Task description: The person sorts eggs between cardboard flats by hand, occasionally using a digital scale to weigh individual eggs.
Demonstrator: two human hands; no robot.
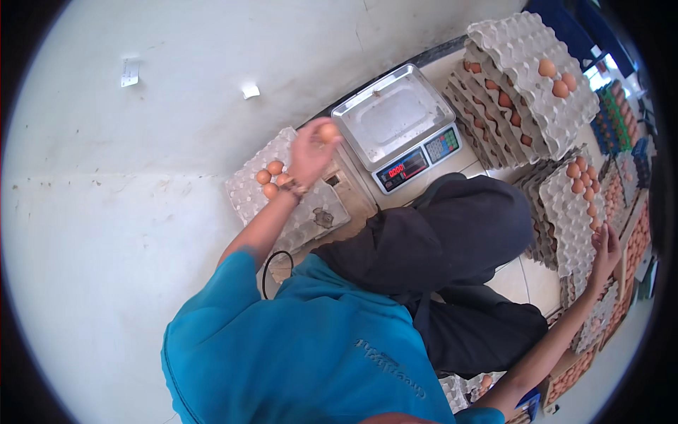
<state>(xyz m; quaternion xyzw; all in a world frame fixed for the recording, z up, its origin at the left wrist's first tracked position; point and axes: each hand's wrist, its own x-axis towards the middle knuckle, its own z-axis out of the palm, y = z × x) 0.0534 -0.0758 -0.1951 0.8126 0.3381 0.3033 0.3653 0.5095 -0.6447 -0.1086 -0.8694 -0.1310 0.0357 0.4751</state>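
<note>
My left hand, slightly blurred, holds a brown egg in its fingers by the near left corner of a digital weighing scale. Below that hand lies a grey pulp egg tray with several brown eggs grouped on it; my wrist partly covers them. Far to the right, the fingertips of my right hand meet the lowest egg in a row on another pulp tray. Whether they grip that egg is unclear. The scale's steel pan bears no egg, and its red display is lit.
A tall stack of filled egg trays stands right of the scale, its top tray carrying three eggs. My bent knee lies between scale and right-hand stack. Crates of eggs line the far right. A white wall borders the left.
</note>
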